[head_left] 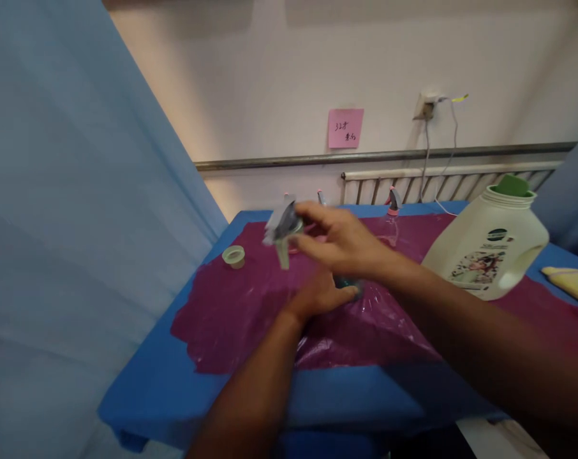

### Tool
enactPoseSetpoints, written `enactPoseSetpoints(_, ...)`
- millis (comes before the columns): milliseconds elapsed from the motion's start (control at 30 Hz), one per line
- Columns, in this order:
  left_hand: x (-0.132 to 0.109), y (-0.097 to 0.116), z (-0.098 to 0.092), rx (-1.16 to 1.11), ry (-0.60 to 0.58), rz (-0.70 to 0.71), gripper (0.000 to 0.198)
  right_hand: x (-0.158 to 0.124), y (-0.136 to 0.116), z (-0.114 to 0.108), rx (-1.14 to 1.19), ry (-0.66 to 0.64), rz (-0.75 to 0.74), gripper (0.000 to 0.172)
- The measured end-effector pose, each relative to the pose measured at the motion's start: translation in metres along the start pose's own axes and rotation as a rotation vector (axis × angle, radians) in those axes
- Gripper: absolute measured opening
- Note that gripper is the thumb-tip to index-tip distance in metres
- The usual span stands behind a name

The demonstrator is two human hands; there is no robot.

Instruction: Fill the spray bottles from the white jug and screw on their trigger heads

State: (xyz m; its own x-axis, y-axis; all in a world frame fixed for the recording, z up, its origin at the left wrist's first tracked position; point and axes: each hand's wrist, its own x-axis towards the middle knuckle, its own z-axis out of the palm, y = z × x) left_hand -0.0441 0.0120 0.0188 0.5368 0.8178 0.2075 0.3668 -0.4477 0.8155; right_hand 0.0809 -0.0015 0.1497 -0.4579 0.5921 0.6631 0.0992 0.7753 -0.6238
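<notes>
My right hand reaches across from the right, its fingers closed round a grey trigger sprayer with a pale part pointing down. The sprayer is blurred, held above the maroon sheet. Under my right forearm, my left hand is low over the sheet, thumb pointing right against a dark teal, see-through thing. Its other fingers are mostly hidden, and I cannot tell what kind of thing it is. A pale, round cap sits left of both hands.
A large cream jug with a green piece in its mouth stands on the right. Behind are a spray bottle and another sprayer top. A yellow cloth lies far right. A blue curtain hangs on the left.
</notes>
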Motion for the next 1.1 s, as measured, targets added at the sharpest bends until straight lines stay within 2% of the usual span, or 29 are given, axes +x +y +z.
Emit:
enactPoseSetpoints(133, 0.002, -0.007, 0.007, -0.09, -0.004, -0.068, 0.086, -0.014, -0.008, -0.052, 0.138, 0.24, 0.12, 0.039)
enactPoseSetpoints(267, 0.001, -0.006, 0.009, -0.077, 0.011, -0.112, 0.09, -0.03, 0.004, -0.072, 0.127, 0.334, 0.171, 0.048)
enactPoseSetpoints(400, 0.0, -0.002, 0.008, -0.096, 0.017, -0.117, 0.091, -0.041, 0.018, -0.072, 0.131, 0.382, 0.187, 0.046)
enactPoseSetpoints(667, 0.003, -0.004, 0.008, -0.091, -0.01, -0.069, 0.085, -0.044, 0.017, -0.072, 0.154, 0.491, 0.141, 0.044)
enactPoseSetpoints(800, 0.002, -0.001, 0.008, -0.087, 0.015, -0.081, 0.085, -0.061, 0.041, -0.063, 0.212, 0.442, 0.264, 0.047)
enactPoseSetpoints(967, 0.002, 0.001, 0.006, -0.085, -0.021, -0.082, 0.083, -0.094, 0.075, -0.052, 0.271, 0.409, 0.381, 0.048)
enactPoseSetpoints(1100, 0.003, 0.001, 0.006, -0.074, -0.021, -0.082, 0.088, -0.111, 0.089, -0.046, 0.262, 0.377, 0.452, 0.046)
